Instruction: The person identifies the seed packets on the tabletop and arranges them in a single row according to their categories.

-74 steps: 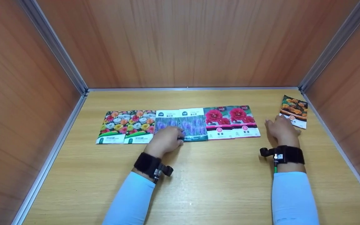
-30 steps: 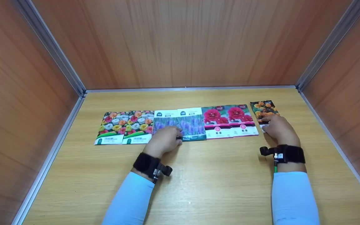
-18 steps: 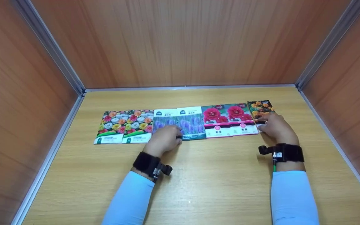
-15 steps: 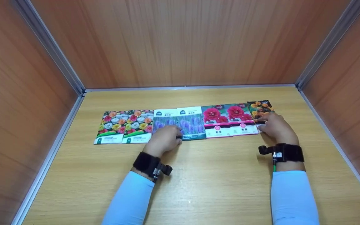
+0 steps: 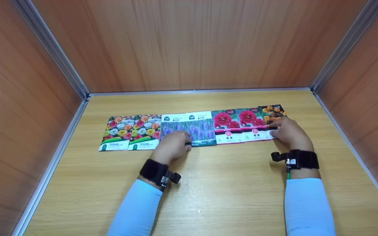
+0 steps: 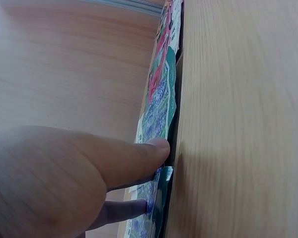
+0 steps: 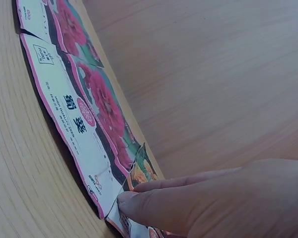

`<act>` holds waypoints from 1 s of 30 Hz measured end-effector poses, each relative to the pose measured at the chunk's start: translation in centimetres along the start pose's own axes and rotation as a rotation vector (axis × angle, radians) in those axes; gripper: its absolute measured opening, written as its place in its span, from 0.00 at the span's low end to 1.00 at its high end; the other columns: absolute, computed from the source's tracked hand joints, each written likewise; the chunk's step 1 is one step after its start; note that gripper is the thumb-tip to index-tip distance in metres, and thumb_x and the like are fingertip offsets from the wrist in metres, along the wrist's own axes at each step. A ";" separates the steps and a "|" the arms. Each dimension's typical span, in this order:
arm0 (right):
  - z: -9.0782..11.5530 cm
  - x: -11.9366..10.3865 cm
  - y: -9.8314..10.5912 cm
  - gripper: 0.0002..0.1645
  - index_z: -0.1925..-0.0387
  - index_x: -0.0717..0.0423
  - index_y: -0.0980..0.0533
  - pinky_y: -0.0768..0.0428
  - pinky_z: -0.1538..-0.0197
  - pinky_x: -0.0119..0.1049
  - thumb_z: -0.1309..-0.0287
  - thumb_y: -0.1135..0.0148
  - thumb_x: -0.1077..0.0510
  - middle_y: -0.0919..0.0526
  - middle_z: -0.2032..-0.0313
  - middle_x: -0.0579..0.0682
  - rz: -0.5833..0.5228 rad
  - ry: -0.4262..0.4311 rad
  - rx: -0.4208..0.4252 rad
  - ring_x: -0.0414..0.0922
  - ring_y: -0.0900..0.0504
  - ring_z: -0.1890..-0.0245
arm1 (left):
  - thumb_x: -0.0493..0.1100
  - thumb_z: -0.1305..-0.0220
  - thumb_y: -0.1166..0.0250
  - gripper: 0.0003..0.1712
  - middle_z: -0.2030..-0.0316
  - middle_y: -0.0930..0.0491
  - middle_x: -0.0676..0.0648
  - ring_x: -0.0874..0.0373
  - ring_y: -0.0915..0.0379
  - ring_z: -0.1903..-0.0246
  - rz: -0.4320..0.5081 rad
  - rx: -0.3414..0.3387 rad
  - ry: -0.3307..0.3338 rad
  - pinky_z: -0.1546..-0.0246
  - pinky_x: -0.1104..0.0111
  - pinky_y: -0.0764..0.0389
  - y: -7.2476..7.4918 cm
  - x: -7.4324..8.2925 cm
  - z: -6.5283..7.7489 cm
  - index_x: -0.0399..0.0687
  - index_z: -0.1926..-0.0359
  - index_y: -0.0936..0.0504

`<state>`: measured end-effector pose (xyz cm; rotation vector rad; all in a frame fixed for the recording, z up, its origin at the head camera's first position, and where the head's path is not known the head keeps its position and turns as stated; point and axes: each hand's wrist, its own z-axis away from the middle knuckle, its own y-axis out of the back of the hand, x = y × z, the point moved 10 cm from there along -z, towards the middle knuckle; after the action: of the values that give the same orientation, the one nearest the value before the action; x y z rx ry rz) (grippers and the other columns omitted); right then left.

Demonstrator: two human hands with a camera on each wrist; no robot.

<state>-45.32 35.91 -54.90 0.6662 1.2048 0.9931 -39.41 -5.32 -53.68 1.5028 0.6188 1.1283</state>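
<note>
Seed packets lie side by side in a row across the table. My left hand (image 5: 173,146) rests on the two lavender-flower seed packets (image 5: 203,128), its thumb and a finger pressing on them near the lower edge in the left wrist view. At the row's right end, my right hand (image 5: 290,131) presses thumb and fingers on the orange-flower seed packet (image 5: 272,112), hiding its lower right part. This packet's left edge meets the right-hand red-flower seed packet (image 7: 64,109), slightly overlapping it in the right wrist view. Neither hand visibly grips a packet.
Two multicoloured-flower seed packets (image 5: 118,131) form the left end of the row. A second red-flower packet (image 5: 225,122) adjoins the lavender pair. Wooden panels (image 5: 192,42) with grey metal edging enclose the table (image 5: 228,196) at the back and both sides.
My right hand has slid the orange-flower packet left from near the right wall and straightened it, up against the red-flower packet. The left hand has stayed on the lavender packets.
</note>
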 end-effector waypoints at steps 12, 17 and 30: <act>-0.2 0.2 0.1 0.25 0.26 0.58 0.19 0.36 0.17 0.78 0.17 0.36 0.55 0.33 0.18 0.75 -0.021 -0.054 -0.012 0.72 0.33 0.20 | 0.45 0.19 0.29 0.19 0.23 0.18 0.45 0.39 0.23 0.23 0.008 -0.039 0.028 0.19 0.45 0.23 -0.1 -0.1 0.1 0.50 0.33 0.09; -0.3 0.0 0.1 0.28 0.23 0.58 0.21 0.27 0.21 0.73 0.16 0.37 0.53 0.33 0.17 0.74 -0.018 -0.047 -0.016 0.69 0.28 0.26 | 0.46 0.18 0.30 0.21 0.21 0.20 0.47 0.41 0.25 0.20 0.017 -0.055 0.047 0.18 0.46 0.24 -0.2 -0.2 0.1 0.52 0.30 0.11; -0.4 -0.1 -0.1 0.31 0.20 0.58 0.25 0.40 0.15 0.78 0.14 0.40 0.50 0.35 0.16 0.73 -0.004 -0.041 -0.009 0.74 0.37 0.16 | 0.44 0.21 0.26 0.18 0.25 0.17 0.48 0.44 0.23 0.23 -0.012 0.013 -0.005 0.19 0.45 0.23 0.3 0.5 0.2 0.51 0.35 0.07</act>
<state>-45.74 35.73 -55.03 0.6734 1.1647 0.9763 -39.13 -5.08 -53.20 1.5103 0.6320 1.1126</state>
